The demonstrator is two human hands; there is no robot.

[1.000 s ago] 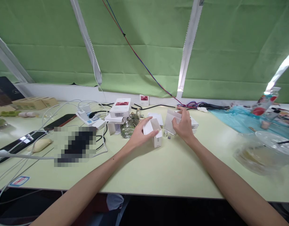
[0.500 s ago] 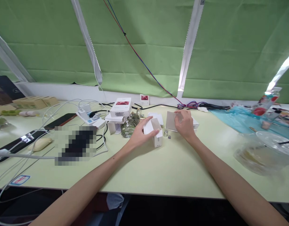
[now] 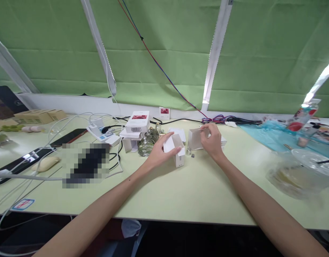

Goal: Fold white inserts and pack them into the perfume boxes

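Note:
My left hand [image 3: 161,151] is closed around a small white cardboard box [image 3: 180,161], its open top tilted up and its printed side facing down toward me. To its right, my right hand [image 3: 212,141] pinches the upper edge of a folded white cardboard piece [image 3: 194,140], which stands on the table; its far part is hidden by the fingers. A small silvery cap [image 3: 188,151] and a tiny grey piece [image 3: 193,155] lie between the two hands. Several glass bottles [image 3: 146,145] cluster beyond my left wrist.
A white box with a red picture [image 3: 137,121] rests on other white cartons at left. Behind stands a smaller picture card [image 3: 164,113]. Cables and a power strip [image 3: 102,134] crowd the left side. Right, a plastic-wrapped bowl [image 3: 290,178] and blue plastic sheet [image 3: 258,139] lie.
The white cardboard piece in my right hand has turned and shifted slightly left, and the right fingers have moved along with it. My left hand and its box stay put.

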